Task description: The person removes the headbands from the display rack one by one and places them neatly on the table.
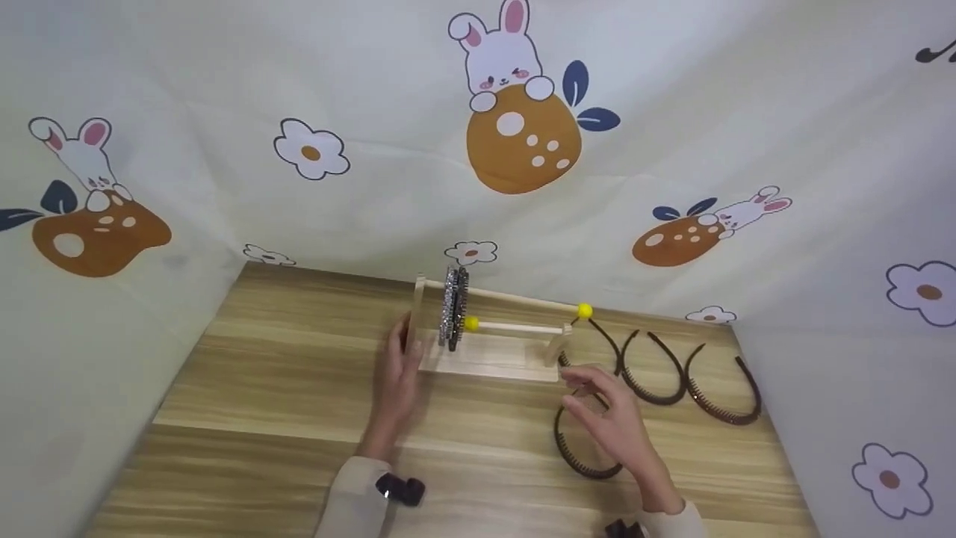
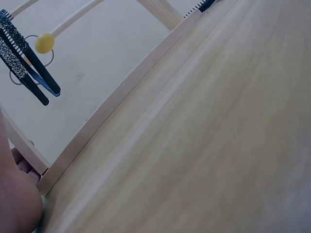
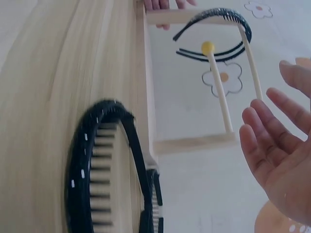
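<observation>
A wooden rack stood near the far edge of the tabletop, glittery headbands hanging at its left. The left hand gripped its left upright; the right hand, loosely spread, hovered near its right end. Loose headbands lay toward the tabletop's right edge
</observation>
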A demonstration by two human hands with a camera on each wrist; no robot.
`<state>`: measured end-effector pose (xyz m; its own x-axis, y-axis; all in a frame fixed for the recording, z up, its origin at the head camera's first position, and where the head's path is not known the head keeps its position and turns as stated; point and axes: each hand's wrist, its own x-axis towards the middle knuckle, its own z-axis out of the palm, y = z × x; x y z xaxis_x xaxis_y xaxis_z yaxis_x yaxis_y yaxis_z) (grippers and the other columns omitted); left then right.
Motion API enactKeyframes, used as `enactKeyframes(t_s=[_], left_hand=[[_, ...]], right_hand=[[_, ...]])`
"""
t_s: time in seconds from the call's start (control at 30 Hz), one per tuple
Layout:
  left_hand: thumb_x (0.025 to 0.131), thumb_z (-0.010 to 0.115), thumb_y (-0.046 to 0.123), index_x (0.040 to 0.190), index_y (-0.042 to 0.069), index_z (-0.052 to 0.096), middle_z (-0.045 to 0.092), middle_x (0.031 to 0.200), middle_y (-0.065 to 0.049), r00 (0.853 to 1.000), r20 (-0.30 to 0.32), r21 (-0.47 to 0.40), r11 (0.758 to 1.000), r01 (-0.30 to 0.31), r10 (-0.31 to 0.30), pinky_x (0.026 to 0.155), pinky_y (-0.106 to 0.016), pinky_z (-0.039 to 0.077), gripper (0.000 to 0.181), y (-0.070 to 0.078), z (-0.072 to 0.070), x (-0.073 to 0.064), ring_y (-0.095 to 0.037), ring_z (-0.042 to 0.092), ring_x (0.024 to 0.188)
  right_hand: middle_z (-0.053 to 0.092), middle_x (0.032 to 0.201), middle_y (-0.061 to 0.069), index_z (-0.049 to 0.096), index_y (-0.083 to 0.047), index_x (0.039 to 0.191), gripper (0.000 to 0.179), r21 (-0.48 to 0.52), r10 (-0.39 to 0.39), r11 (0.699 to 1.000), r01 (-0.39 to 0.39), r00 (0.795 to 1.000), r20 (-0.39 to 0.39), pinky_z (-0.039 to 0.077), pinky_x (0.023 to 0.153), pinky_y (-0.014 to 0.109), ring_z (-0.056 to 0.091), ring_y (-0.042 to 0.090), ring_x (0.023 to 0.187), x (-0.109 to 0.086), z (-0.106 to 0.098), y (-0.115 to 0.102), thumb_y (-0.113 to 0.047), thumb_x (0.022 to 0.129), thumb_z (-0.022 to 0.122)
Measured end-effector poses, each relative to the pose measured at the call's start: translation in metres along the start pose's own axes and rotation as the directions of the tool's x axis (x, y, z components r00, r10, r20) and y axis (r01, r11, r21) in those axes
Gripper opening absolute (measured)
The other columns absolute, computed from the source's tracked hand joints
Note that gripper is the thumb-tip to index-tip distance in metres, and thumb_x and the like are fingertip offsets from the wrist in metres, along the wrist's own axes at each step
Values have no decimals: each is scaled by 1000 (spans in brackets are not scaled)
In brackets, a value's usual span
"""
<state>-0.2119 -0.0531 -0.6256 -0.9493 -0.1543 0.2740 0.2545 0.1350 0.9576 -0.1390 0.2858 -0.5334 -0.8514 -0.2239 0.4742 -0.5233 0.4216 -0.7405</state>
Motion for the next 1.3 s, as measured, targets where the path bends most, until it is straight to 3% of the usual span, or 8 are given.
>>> enactKeyframes(t_s=[0.17,0.37,0.5,0.8,1.03,1.3], left_hand=[[116,52,25,169,7,41,51,165,-22,999,-6,2,999,-44,44,117,-74,45,57,-3,2,1,-47,57,142],[117,51,25,170,9,41,50,166,-22,1000,1,1,1000,-31,31,119,-73,43,56,0,2,1,-47,57,142],[117,51,28,169,10,42,52,164,-22,999,-12,8,1000,-30,30,117,-73,45,57,0,2,1,-46,58,140],[116,52,34,169,10,43,51,165,-19,1000,-9,4,1000,-6,6,119,-73,43,59,0,2,2,-43,57,143],[116,54,33,169,9,43,53,163,-19,1000,-7,-5,1000,-22,22,117,-73,45,59,-1,2,3,-43,58,141],[116,51,35,170,9,41,50,167,-19,1000,-10,-7,1000,11,-11,121,-71,41,60,0,3,1,-44,54,147]], right_hand=[[78,117,4,78,-6,130,39,0,50,999,-50,998,-29,63,83,30,72,19,99,5,17,-5,8,93,83],[77,114,-1,79,-9,128,34,38,130,991,-128,990,-48,61,81,25,73,19,97,13,35,-14,4,96,81],[79,112,-2,80,-11,128,33,42,136,990,-135,989,-48,62,79,26,73,15,97,19,43,-18,1,97,82],[80,107,12,79,-5,125,30,48,107,994,-103,988,-108,62,76,23,72,12,91,28,59,-26,0,95,85],[80,102,5,81,-7,123,28,50,137,990,-131,981,-138,57,72,21,72,11,88,36,69,-31,-4,96,86],[80,101,7,81,-5,122,28,95,188,980,-177,973,-134,52,67,18,71,11,86,50,82,-36,-7,95,88]])
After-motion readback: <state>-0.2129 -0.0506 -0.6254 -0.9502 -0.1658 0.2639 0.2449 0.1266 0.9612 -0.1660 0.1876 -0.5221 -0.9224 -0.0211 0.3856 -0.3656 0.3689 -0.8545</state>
